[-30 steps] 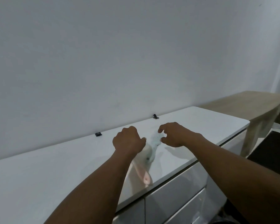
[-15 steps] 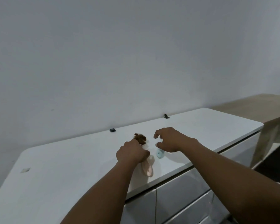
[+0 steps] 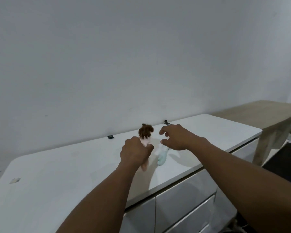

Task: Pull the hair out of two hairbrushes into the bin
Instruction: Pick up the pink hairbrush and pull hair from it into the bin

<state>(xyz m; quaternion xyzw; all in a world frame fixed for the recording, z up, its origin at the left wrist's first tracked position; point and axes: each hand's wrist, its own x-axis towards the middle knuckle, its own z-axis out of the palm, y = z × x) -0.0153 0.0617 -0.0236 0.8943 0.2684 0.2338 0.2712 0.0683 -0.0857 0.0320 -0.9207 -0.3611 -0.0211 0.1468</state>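
Left hand: grip closed in a fist around the handle of a pink hairbrush, held above the desk. The brush head points away from the person, pale bristles visible, with a clump of reddish-brown hair sitting on the bristles at the far end. The lower tip of the pink handle shows beneath the fist, close to the desk surface; whether it touches cannot be told.

Right hand: grip spread, thumb and forefinger curved apart, nothing between them. It hovers just right of the hair clump and directly above the second item, not touching either as far as can be seen.

Second item: a pale blue-green hairbrush lying flat on the desk, just right of the pink one and partly covered by the right hand. Its head end is hidden; hair content cannot be told.

Surface: a white glossy desk with grey drawer fronts below its front edge. Two small black clips sit at the back edge against the white wall. A small pale scrap lies near the left end. A wooden table stands to the right, apart from the desk.

Markings: no brand, label or writing can be read on either brush, the desk or the wall.
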